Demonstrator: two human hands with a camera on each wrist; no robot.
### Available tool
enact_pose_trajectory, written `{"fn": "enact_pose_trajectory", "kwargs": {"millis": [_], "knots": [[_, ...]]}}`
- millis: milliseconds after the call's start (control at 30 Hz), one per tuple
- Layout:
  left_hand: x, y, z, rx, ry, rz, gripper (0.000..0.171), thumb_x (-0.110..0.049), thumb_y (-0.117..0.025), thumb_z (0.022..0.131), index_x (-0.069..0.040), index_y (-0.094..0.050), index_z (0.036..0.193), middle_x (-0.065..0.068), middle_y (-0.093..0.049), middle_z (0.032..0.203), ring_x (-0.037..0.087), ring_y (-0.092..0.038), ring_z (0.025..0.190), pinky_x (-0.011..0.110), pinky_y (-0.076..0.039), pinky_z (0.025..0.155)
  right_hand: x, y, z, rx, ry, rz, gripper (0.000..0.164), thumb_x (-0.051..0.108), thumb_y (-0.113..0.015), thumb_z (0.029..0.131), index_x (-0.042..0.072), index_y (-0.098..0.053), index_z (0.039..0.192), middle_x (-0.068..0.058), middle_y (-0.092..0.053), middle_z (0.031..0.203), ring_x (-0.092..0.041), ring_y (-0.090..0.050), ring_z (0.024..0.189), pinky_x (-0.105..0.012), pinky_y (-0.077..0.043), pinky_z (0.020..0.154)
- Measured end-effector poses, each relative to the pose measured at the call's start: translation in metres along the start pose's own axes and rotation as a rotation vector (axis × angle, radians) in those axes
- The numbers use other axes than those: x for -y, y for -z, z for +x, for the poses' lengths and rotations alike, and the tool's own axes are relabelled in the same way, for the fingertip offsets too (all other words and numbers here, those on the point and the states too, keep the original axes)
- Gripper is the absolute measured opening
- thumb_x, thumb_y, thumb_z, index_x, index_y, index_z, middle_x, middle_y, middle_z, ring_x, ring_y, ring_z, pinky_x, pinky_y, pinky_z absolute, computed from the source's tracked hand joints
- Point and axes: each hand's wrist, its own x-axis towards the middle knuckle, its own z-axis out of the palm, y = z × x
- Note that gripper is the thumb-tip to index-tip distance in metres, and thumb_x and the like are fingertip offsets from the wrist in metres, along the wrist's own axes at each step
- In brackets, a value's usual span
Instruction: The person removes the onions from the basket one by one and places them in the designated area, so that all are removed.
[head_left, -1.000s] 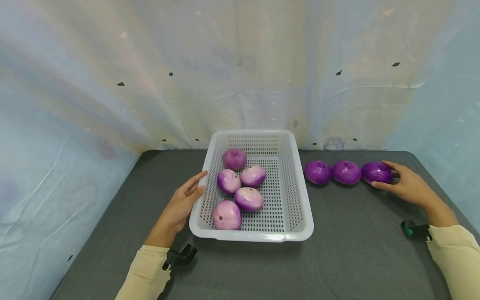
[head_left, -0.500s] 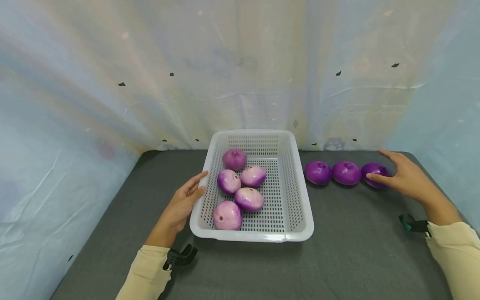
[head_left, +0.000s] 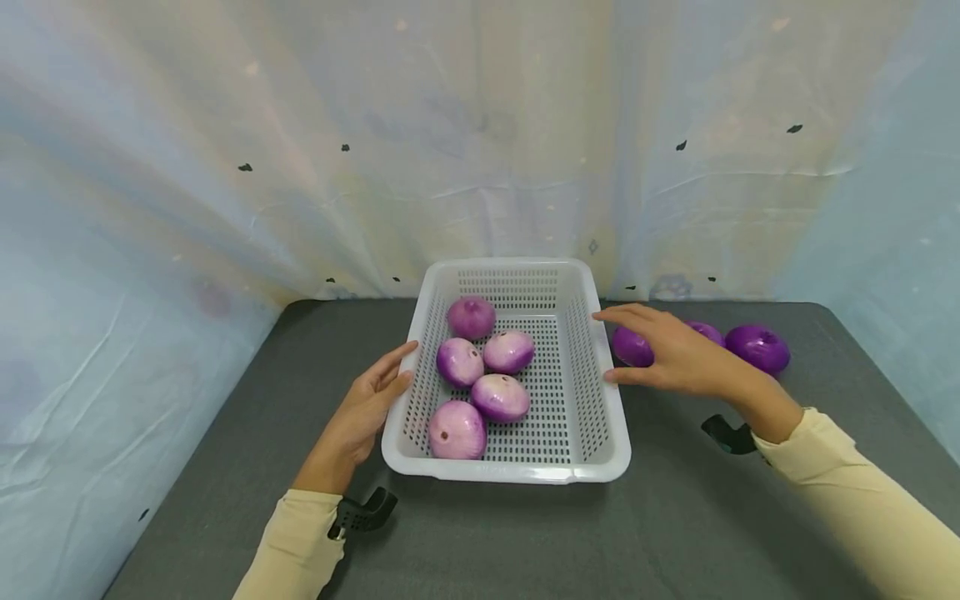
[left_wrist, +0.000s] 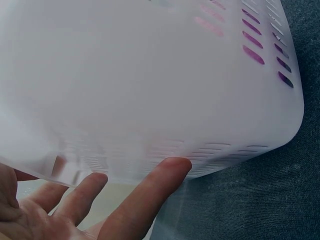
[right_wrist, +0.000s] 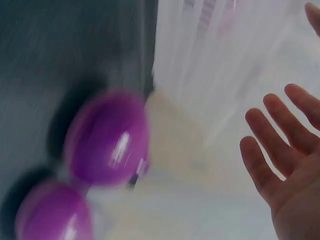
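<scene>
A white plastic basket (head_left: 555, 473) with slotted walls holds several pale purple onions (head_left: 500, 397), gathered toward its left half. At the basket's left rim is my left hand (head_left: 363, 408); in the left wrist view its fingers (left_wrist: 170, 172) lie extended against the outer wall. My right hand (head_left: 678, 354) is over the right rim, fingers spread and nothing held. Beneath and behind it, three darker purple onions (head_left: 757, 348) stand in a row on the table, two of them partly covered by the hand. The right wrist view shows two of these onions (right_wrist: 110, 137), blurred.
The table has a dark grey cloth top (head_left: 510, 542). A pale patterned curtain (head_left: 480, 142) hangs right behind it and along both sides. Dark straps (head_left: 363, 510) sit at the wrists.
My right hand has let go of the rightmost onion and moved left to the basket's right rim. The left hand, the basket and the onions stay as they were.
</scene>
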Motion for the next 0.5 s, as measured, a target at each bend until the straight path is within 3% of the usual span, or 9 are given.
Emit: {"fn": "enact_pose_trajectory", "kwargs": {"millis": [167, 300, 500], "knots": [[0.001, 0.000, 0.001, 0.008, 0.005, 0.000, 0.055, -0.030, -0.049, 0.106, -0.024, -0.030, 0.157, 0.008, -0.036, 0.161, 0.030, -0.055, 0.129, 0.034, -0.052, 0.090, 0.029, -0.017, 0.016, 0.101, 0.123, 0.060, 0.078, 0.049, -0.078, 0.083, 0.020, -0.046, 0.148, -0.005, -0.049, 0.149, -0.028, -0.054, 0.130, -0.051, -0.050, 0.099], [0.001, 0.000, 0.002, 0.007, 0.001, 0.006, 0.055, -0.030, -0.049, 0.106, -0.024, -0.030, 0.157, 0.008, -0.035, 0.161, 0.030, -0.055, 0.129, 0.034, -0.052, 0.091, 0.046, -0.026, 0.029, 0.178, 0.168, 0.101, 0.075, 0.049, -0.077, 0.083, 0.023, -0.047, 0.147, 0.003, -0.049, 0.150, -0.022, -0.047, 0.137, -0.050, -0.043, 0.108], [0.000, 0.000, 0.001, 0.005, 0.009, 0.001, 0.055, -0.029, -0.049, 0.106, -0.024, -0.031, 0.157, 0.008, -0.036, 0.161, 0.031, -0.055, 0.129, 0.035, -0.052, 0.091, 0.058, -0.040, 0.049, 0.273, 0.237, 0.130, 0.072, 0.042, -0.078, 0.085, 0.021, -0.047, 0.147, 0.004, -0.049, 0.149, -0.018, -0.045, 0.139, -0.048, -0.037, 0.114]]}}
